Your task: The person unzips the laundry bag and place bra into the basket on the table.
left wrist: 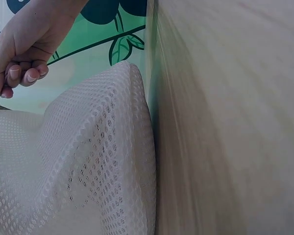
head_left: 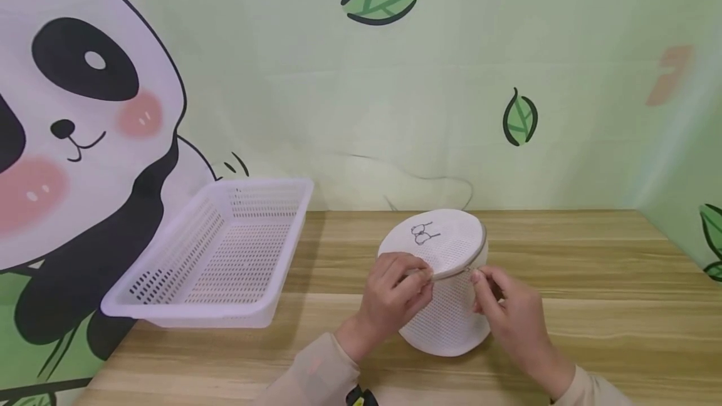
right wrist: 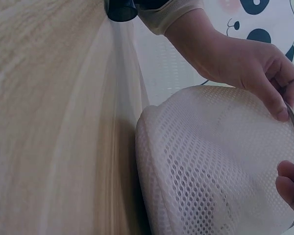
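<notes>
A white mesh laundry bag (head_left: pixel 442 318), shaped like a cylinder, stands upright on the table with a dark line drawing on its round lid (head_left: pixel 451 240). Around the lid's edge runs a greyish zipper (head_left: pixel 479 249). My left hand (head_left: pixel 397 290) pinches the lid's edge at the front left; the right wrist view shows its thumb and fingers on the grey band. With thumb and finger, my right hand (head_left: pixel 513 315) pinches the small zipper pull at the front right, which the left wrist view shows between the fingertips. The mesh side (left wrist: pixel 93 132) is creased and dented inward.
To the left of the bag, a white plastic basket (head_left: pixel 290 249) with slotted walls rests on the wooden table (head_left: pixel 592 306). Behind the table hangs a green backdrop (head_left: pixel 271 80) printed with a panda and leaves. A black device (head_left: pixel 362 397) shows near my left sleeve.
</notes>
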### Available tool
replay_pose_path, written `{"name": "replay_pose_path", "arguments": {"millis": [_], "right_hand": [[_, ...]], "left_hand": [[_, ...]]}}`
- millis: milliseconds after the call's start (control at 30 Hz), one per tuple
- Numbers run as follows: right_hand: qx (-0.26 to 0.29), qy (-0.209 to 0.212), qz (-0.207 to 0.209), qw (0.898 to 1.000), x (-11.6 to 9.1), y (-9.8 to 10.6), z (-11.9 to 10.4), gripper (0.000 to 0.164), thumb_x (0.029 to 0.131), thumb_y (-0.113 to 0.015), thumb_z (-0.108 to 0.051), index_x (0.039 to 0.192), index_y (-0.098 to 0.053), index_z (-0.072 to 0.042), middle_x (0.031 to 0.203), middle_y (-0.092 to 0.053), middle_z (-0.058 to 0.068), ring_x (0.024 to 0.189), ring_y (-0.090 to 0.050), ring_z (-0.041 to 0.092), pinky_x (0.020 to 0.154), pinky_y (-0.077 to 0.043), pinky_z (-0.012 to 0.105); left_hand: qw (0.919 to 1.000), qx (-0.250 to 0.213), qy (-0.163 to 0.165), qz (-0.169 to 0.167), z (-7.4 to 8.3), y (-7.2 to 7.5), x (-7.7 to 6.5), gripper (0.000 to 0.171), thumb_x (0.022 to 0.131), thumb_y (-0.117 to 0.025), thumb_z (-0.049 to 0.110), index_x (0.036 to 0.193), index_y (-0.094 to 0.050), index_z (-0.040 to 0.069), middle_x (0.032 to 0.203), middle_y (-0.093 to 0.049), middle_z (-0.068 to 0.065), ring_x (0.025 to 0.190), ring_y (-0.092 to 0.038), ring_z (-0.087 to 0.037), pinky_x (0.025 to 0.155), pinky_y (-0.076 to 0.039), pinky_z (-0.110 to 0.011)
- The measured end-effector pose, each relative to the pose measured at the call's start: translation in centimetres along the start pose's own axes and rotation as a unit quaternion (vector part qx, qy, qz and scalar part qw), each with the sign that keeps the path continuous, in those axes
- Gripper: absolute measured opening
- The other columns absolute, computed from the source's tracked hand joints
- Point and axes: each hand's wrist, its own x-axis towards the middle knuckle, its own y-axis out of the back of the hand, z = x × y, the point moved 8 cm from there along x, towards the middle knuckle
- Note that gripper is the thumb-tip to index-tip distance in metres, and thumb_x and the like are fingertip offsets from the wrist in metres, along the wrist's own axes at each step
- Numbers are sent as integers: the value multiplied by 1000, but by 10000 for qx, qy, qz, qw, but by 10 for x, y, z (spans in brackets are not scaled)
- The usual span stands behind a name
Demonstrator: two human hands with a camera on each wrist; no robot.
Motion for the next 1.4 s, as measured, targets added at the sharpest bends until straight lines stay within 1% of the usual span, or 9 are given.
{"name": "replay_pose_path", "arguments": {"millis": [133, 233, 400, 533, 633, 867, 1067, 1233, 1400], "right_hand": [[-82, -36, -43, 10000, 1, 0, 2, 12, 82, -62, 9, 78, -62, -2, 53, -55, -7, 52, -48, -10, 43, -42, 9], [-97, -39, -57, 9999, 2, 1, 3, 12, 83, -62, 9, 78, -62, -2, 54, -55, -7, 52, -48, -10, 43, -43, 9], [-84, -132, 19, 9999, 3, 4, 6, 12, 82, -62, 10, 78, -63, -1, 54, -56, -6, 52, -49, -10, 45, -44, 8], [-87, -120, 43, 9999, 3, 6, 7, 12, 82, -62, 11, 77, -63, 0, 54, -56, -5, 52, -49, -11, 46, -44, 8], [-98, -124, 10, 9999, 3, 7, 7, 12, 82, -62, 11, 78, -63, 0, 55, -57, -5, 52, -49, -10, 45, -44, 8], [-76, -348, 17, 9994, 5, 8, 12, 11, 83, -62, 10, 80, -63, 0, 56, -56, -5, 53, -49, -10, 47, -45, 9], [-82, -312, 36, 9995, 6, 8, 13, 11, 84, -62, 10, 79, -63, 0, 56, -57, -4, 53, -49, -10, 47, -45, 8], [-110, -347, 68, 9993, 7, 10, 15, 10, 84, -62, 9, 79, -64, 1, 55, -57, -4, 52, -49, -10, 47, -45, 8], [-123, -422, 80, 9990, 8, 12, 16, 10, 85, -61, 8, 78, -63, 1, 55, -57, -3, 52, -48, -11, 47, -45, 9]], "left_hand": [[10000, -66, -4, -18, -1, 0, 0, 16, 70, -73, 5, 84, -66, 9, 86, -66, -1, 80, -63, -15, 77, -53, -24], [9999, -120, -36, -3, -1, 0, 0, 18, 69, -73, 4, 85, -65, 9, 86, -66, -2, 79, -63, -15, 76, -53, -24], [9998, -178, -67, 49, -3, 1, 0, 4, 80, -63, 6, 83, -65, 8, 86, -65, -2, 78, -63, -15, 76, -53, -24], [9998, -197, -52, 18, -4, 0, 0, 7, 85, -58, 8, 83, -64, 8, 87, -65, -2, 78, -63, -15, 76, -53, -23], [9997, -254, -16, -40, -5, 0, 0, 5, 85, -58, 9, 84, -63, 8, 88, -65, -2, 79, -63, -15, 76, -53, -23], [9994, -321, 62, -87, -9, 1, -2, 4, 84, -61, 8, 87, -63, 7, 88, -65, -3, 79, -63, -15, 76, -54, -23], [9994, -352, 21, -57, -10, 2, -2, 5, 83, -63, 8, 88, -63, 7, 88, -65, -3, 79, -63, -16, 75, -53, -22], [9990, -449, 4, 47, -13, 4, -2, 5, 82, -62, 6, 86, -63, 7, 88, -65, -4, 78, -63, -16, 74, -53, -23], [9985, -530, -20, 100, -15, 5, -3, 5, 84, -59, 7, 85, -64, 6, 88, -65, -5, 79, -62, -17, 75, -54, -24]]}}
